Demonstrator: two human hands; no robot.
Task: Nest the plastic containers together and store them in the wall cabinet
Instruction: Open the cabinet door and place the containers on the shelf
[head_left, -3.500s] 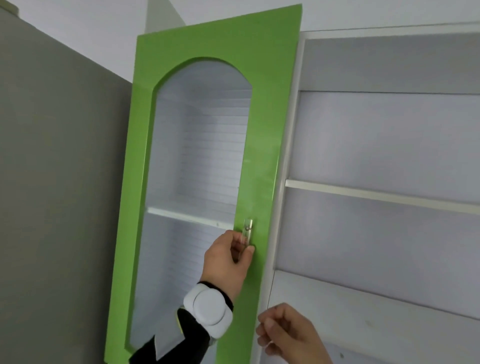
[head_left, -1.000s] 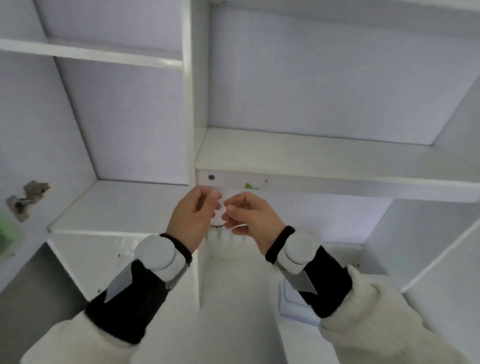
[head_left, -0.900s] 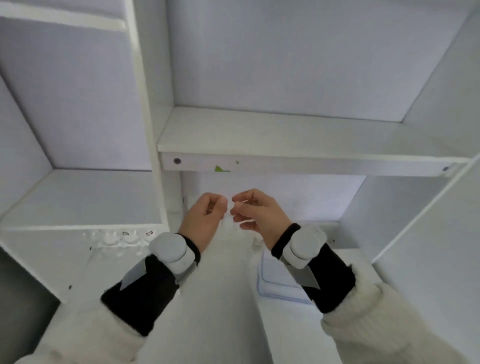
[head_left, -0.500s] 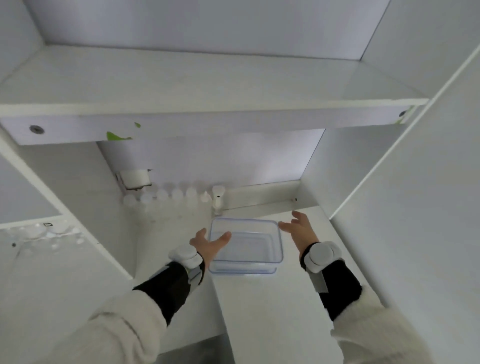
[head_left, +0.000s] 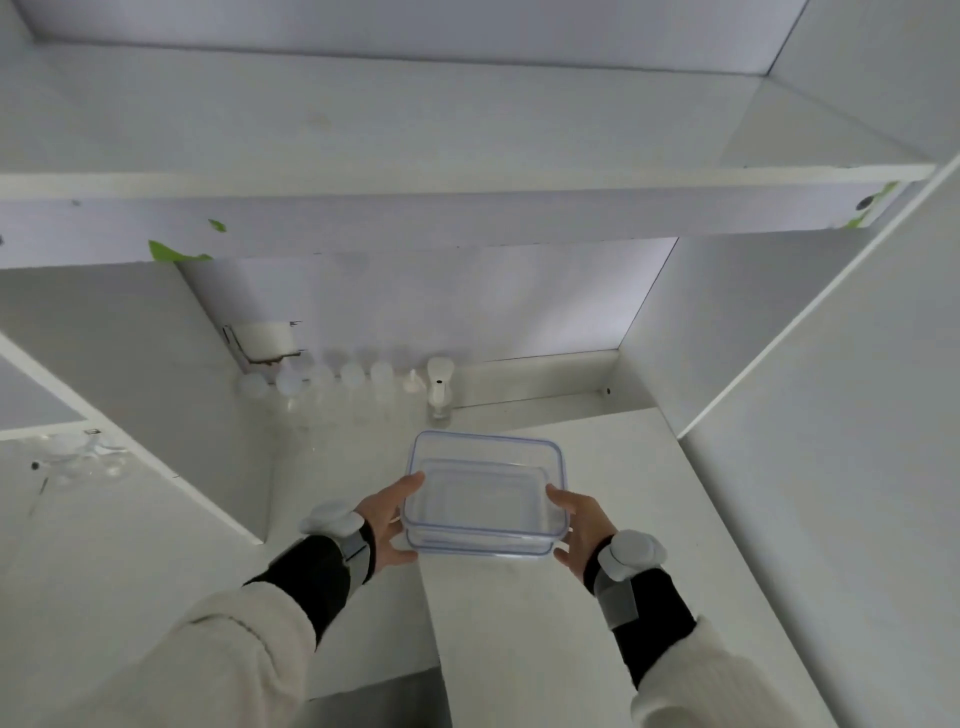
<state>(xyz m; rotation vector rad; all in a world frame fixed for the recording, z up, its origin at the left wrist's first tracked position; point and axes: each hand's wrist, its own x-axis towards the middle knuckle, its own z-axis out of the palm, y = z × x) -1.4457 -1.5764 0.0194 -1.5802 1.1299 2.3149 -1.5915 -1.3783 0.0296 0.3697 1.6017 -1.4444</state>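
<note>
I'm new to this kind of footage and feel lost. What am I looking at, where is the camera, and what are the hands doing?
There is no machine: a person wears one wide-angle camera on the head, looking forward and down at their own hands. The left hand and right hand grip opposite sides of a clear rectangular plastic container; a second clear container seems nested with it. Below it is a white counter. Small white-capped bottles line the back wall. Overhead is the open wall cabinet's white shelf. The grey pucks on black wrist bands look like trackers.
</note>
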